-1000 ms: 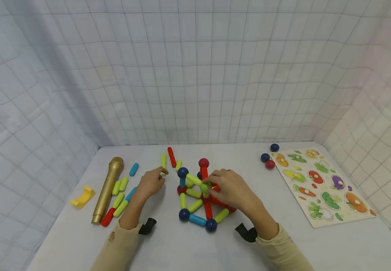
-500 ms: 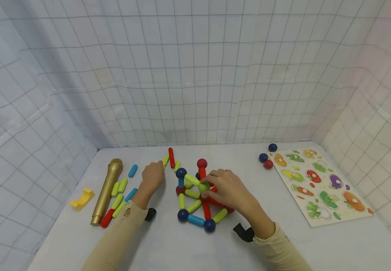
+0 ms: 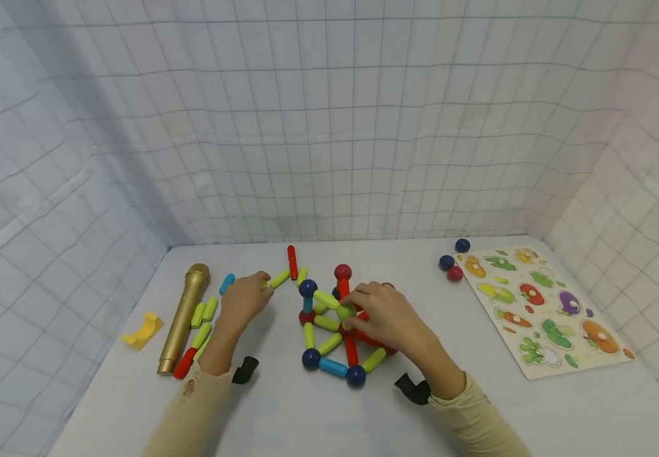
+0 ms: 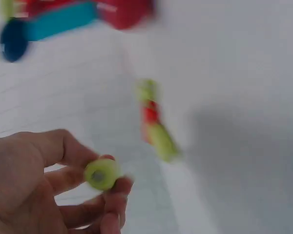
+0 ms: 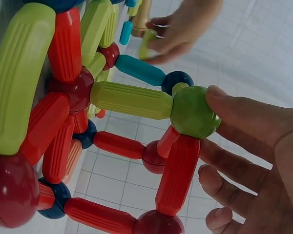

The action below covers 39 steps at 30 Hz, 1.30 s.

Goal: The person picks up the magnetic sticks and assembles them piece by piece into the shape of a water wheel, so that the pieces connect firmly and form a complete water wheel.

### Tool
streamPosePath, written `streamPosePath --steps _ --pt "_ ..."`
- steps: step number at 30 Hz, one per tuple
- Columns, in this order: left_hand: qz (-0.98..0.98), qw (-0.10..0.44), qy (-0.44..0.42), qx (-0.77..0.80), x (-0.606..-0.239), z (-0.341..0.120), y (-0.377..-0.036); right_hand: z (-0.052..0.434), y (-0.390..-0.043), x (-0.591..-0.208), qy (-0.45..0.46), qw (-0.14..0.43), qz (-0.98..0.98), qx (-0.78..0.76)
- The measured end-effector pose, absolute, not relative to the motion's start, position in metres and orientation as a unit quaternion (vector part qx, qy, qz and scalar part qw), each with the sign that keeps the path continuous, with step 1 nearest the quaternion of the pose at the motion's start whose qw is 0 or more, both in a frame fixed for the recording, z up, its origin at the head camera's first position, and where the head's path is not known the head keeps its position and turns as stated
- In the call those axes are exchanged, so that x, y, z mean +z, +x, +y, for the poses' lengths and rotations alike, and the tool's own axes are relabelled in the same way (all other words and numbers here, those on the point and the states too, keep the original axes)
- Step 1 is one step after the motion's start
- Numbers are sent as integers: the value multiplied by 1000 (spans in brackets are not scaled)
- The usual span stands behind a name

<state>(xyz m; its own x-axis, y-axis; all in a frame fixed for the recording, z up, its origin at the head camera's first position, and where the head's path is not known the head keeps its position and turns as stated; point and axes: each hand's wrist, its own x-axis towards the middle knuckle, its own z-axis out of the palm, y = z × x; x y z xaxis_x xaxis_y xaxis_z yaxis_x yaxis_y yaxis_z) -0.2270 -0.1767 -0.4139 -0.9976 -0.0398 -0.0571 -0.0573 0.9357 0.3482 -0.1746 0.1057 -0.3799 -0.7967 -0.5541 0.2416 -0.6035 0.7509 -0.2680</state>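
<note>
My left hand pinches a yellow-green magnetic rod between thumb and fingers, its round end facing the left wrist camera. At the table's middle stands a structure of magnetic rods and balls, with a blue rod and dark blue balls along its near side. My right hand holds the green ball at its top, thumb and fingertips against it. From that ball run a yellow-green rod and a red rod. In the head view my right fingers partly cover the green ball.
Loose rods lie behind the structure, among them a red one and a yellow-green one. On the left are a gold microphone, a yellow curved piece and several rods. Loose balls and a vegetable puzzle board lie right.
My left hand has picked up a yellow-green rod from the back and drawn it left. Another yellow-green rod there has turned. My right hand stays on the green ball.
</note>
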Motion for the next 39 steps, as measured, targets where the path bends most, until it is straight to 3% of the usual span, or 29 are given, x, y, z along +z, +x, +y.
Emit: streamPosePath --steps 5,11,21,26,29,35,39 --pt "928 -21 68 365 -394 -164 -202 103 -176 -384 315 64 -932 168" --pt "873 -13 213 439 -391 -129 -176 106 -180 -385 322 79 -929 164" --pt "880 11 254 402 -394 -106 -167 109 -182 -381 327 84 -925 172" --pt "869 72 288 395 -383 -124 -173 110 -181 -378 325 89 -927 166" --pt "881 93 270 378 -377 -149 -186 109 -181 -377 326 88 -925 171" --pt "967 21 84 241 -401 -177 -247 106 -178 -381 324 72 -928 172" --pt "986 32 32 162 -425 -170 -286 108 -178 -383 313 73 -931 173"
